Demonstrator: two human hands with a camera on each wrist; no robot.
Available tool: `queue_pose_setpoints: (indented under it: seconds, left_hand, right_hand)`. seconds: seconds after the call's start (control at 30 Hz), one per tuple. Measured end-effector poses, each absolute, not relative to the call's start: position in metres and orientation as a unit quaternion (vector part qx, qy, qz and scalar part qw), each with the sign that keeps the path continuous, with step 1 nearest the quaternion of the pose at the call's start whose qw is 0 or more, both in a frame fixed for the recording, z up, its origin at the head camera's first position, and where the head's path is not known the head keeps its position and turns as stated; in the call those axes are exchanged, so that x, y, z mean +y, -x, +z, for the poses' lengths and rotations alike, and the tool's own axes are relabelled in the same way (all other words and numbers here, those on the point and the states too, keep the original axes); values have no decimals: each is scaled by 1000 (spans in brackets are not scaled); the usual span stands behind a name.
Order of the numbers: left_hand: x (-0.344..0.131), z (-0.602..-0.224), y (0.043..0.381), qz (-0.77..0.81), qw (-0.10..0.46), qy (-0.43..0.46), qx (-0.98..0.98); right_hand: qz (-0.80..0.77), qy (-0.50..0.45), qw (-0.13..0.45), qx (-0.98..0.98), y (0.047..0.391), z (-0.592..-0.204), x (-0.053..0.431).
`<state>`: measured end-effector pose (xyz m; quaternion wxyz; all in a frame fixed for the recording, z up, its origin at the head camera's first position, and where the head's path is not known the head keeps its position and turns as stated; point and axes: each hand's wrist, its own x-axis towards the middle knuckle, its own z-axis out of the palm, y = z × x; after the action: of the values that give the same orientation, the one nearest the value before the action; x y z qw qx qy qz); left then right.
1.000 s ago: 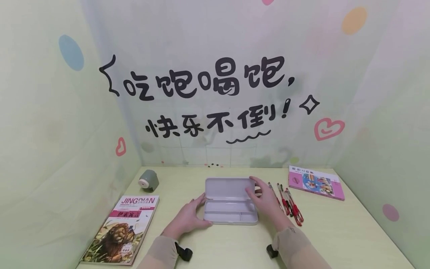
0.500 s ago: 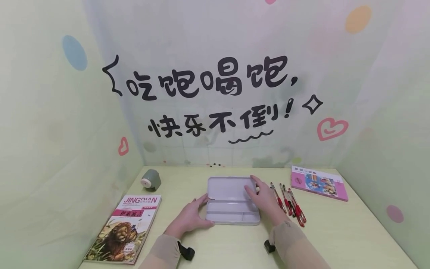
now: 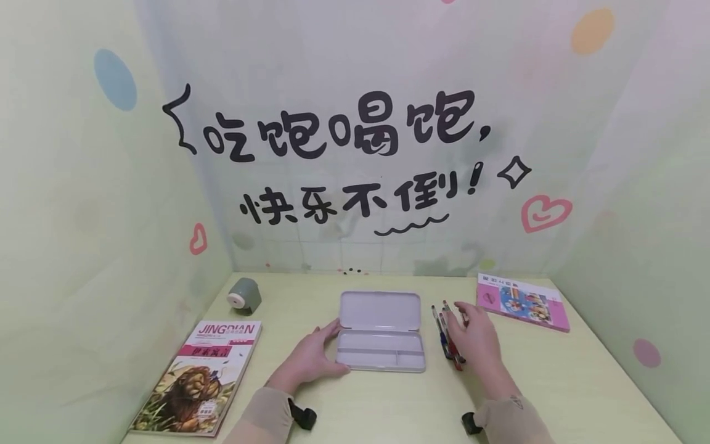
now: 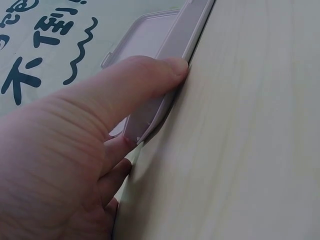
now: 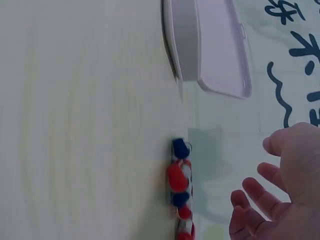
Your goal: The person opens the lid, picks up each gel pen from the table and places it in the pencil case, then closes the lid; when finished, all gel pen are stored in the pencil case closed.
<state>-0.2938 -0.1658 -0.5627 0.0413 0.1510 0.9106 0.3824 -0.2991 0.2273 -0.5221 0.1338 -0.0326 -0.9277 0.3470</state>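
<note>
An open pale lilac pencil case (image 3: 379,311) lies in the middle of the table, its lid tipped back and its divided tray bare. My left hand (image 3: 309,361) grips its left front corner, thumb along the front edge and fingers at the left side, as the left wrist view of that hand (image 4: 85,135) shows. Several pens (image 3: 453,353) with red and blue grips lie right of the case. Over them hovers my right hand (image 3: 478,338); in the right wrist view its loosely bent fingers hold nothing, apart from the pens (image 5: 177,177).
A grey pencil sharpener (image 3: 246,296) stands at the back left. In front of it lies a book with a lion cover (image 3: 194,382). At the back right is a pink book (image 3: 523,302). Printed fabric walls (image 3: 310,253) enclose the table at the back and sides.
My right hand has let go of the pencil case's lid and moved right, over the pens. The left hand keeps its place at the case's corner.
</note>
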Motion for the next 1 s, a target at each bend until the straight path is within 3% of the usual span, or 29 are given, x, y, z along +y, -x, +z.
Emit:
queue_pose_setpoints:
  seconds: [0.2,0.5,1.0]
  left_hand:
    - [-167,-562,296,380,43,-154,911]
    - [-165,-567,293,385,37,-151,910]
    - [-167,-568,292,376,33,-154,913]
  right_hand:
    - [317,102,96,-938,283,-523,262]
    - [255,107,51,-960,278,-542,292]
    - [263,109,37,-958,279,-542,292]
